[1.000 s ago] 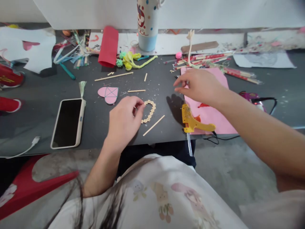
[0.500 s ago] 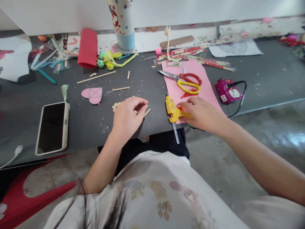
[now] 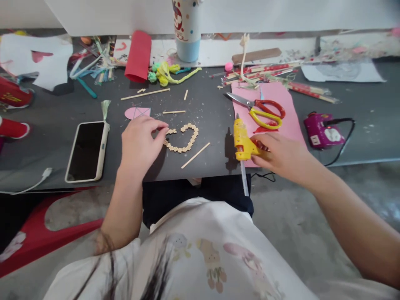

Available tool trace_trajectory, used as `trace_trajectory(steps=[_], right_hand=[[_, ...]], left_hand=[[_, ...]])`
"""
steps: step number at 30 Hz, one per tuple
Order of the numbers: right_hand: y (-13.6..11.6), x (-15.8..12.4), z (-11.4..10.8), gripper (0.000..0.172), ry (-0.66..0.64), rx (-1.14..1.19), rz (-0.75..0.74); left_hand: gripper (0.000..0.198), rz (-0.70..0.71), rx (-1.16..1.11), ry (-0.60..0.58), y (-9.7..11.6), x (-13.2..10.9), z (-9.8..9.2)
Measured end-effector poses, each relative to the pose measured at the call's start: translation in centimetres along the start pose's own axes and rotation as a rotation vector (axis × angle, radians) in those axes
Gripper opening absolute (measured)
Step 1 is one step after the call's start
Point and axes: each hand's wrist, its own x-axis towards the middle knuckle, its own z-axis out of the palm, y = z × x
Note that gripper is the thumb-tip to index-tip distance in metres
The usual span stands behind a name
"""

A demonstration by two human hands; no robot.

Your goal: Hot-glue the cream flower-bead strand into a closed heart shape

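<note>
My right hand [image 3: 278, 156] is wrapped round the handle of a yellow hot glue gun [image 3: 241, 139], with a clear glue stick poking out of its back end. The gun's nozzle points away from me, and its shadow falls to its left. My left hand [image 3: 140, 143] pinches the left edge of a heart-shaped outline [image 3: 183, 149] made of small pale wooden pieces; a gap shows at its top. A thin wooden stick [image 3: 195, 156] lies right of the outline. Behind my left hand, a pink paper shape [image 3: 134, 113] with drawn lines is partly covered.
Red-and-yellow scissors [image 3: 265, 110] lie on pink paper [image 3: 295, 112]. A purple box with a cable [image 3: 325, 130] stands right, a phone [image 3: 87, 152] lies left. Along the back are a bottle [image 3: 187, 37], red paper [image 3: 138, 56], yellow yarn [image 3: 168, 74] and wrapped sticks [image 3: 259, 70].
My left hand has moved left, uncovering the heart-shaped outline and the stick beside it. My right hand has lifted the glue gun off the table. The view has shifted left.
</note>
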Motion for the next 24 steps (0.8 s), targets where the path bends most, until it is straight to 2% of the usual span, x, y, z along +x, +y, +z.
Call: trace_trajectory(steps=[4, 7, 13, 24], right_hand=[[-0.8, 0.8, -1.7, 0.034, 0.017, 0.115, -0.007], [-1.5, 1.6, -2.7, 0.032, 0.033, 0.166, -0.06], [-1.9, 2.8, -3.3, 0.033, -0.02, 0.216, -0.138], [-1.6, 4.3, -2.8, 0.029, -0.117, 0.352, -0.177]], left_hand=[[0.015, 0.186, 0.024, -0.147, -0.6, 0.7, 1.2], [0.018, 0.259, 0.057, -0.182, -0.7, 0.9, 2.5], [0.017, 0.296, 0.069, -0.16, -1.0, 1.0, 3.1], [0.016, 0.25, 0.019, -0.204, -1.2, 1.1, 2.2]])
